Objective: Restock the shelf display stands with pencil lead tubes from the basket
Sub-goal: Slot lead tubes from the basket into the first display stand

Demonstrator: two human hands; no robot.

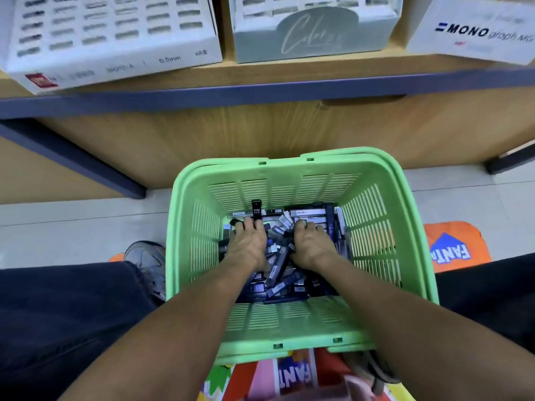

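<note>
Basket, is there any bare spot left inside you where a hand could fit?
Hardly any. The green basket has its floor covered in pencil lead tubes, with the left hand and right hand buried in the pile. The only open room is above the tubes, along the slatted walls. Outside, the pale floor left of the basket looks bare.

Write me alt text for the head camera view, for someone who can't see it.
Both hands, left hand and right hand, reach into a green basket on the floor, digging in a pile of pencil lead tubes; the left holds one black tube upright. White display stands sit on the wooden shelf above.
</note>
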